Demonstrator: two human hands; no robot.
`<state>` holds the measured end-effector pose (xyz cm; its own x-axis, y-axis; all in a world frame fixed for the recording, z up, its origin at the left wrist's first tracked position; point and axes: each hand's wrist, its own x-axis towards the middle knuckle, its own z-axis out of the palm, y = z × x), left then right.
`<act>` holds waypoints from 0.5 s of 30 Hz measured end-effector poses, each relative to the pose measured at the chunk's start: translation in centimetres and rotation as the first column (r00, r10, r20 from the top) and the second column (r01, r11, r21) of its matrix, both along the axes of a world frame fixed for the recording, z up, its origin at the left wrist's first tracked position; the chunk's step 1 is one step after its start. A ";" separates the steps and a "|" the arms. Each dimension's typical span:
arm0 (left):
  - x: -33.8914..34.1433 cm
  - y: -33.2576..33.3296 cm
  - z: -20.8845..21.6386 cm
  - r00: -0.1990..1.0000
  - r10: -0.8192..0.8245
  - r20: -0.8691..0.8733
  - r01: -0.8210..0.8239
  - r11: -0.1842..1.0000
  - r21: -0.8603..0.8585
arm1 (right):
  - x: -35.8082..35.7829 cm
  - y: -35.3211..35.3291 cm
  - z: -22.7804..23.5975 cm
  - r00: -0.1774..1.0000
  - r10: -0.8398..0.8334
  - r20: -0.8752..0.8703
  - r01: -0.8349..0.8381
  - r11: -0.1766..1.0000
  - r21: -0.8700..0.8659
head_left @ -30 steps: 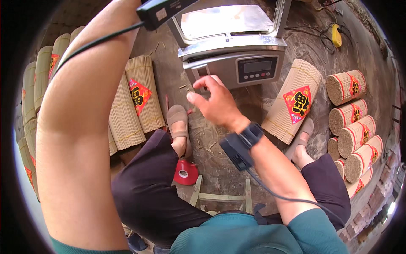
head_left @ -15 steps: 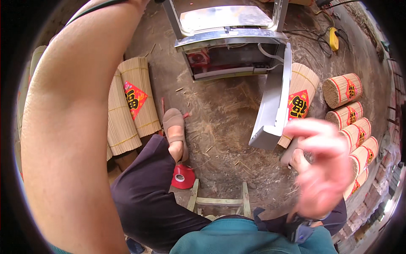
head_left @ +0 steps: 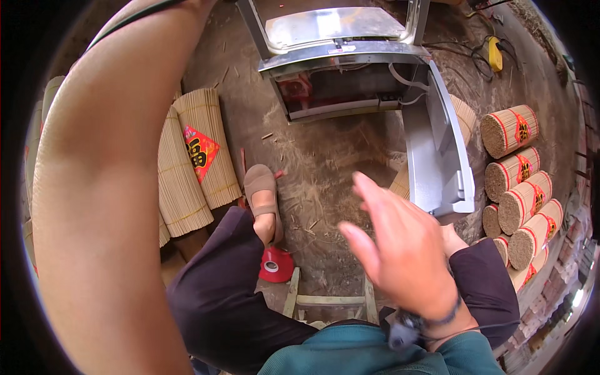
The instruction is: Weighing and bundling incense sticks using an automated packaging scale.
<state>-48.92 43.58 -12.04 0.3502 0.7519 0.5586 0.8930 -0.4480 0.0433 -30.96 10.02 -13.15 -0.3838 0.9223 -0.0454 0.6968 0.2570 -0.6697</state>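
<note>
My right hand [head_left: 406,250] is raised over the floor in front of my lap, thumb and fingers stretched out, holding nothing. A dark strap with a small device [head_left: 409,328] is around its wrist. Just beyond it, a grey hinged panel [head_left: 431,150] stands swung out from a metal-framed machine [head_left: 342,53]; hand and panel appear apart. Inside the machine's dark opening [head_left: 350,87] there are pale tubes or wires and a red part. My left forearm [head_left: 100,187] rises along the left side, and its hand lies beyond the upper edge.
Bundles of thin sticks with red labels lie at left [head_left: 209,159]. Several smaller bundles [head_left: 528,203] are piled at right, another behind the panel. A red cone-shaped object [head_left: 275,265] is beside my foot [head_left: 262,194], near a wooden stool [head_left: 328,300]. A yellow power strip [head_left: 494,55] with cables lies far right.
The grey panel has swung outward to the right, showing its inner side. My right hand has moved left, away from the panel's end, and its curled fingers have straightened.
</note>
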 end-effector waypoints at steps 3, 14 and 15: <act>-0.2 -0.3 -0.7 1.000 -0.005 0.011 0.005 1.000 0.014 | -2.9 3.0 -6.7 0.983 -0.132 -0.131 0.130 0.991 -0.030; -0.5 0.3 -0.5 0.998 -0.056 -0.013 0.057 0.997 0.053 | -9.6 13.3 -17.9 0.904 -0.422 -0.068 0.417 0.905 -0.083; -0.5 0.4 -0.6 0.998 -0.058 -0.008 0.058 0.996 0.070 | -9.9 13.6 -18.2 0.904 -0.426 -0.042 0.422 0.903 -0.075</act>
<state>-49.42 43.93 -12.62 0.3956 0.6891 0.6071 0.8657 -0.5006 0.0042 -40.82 23.66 -31.34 0.0394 0.9944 -0.0981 0.6912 -0.0980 -0.7160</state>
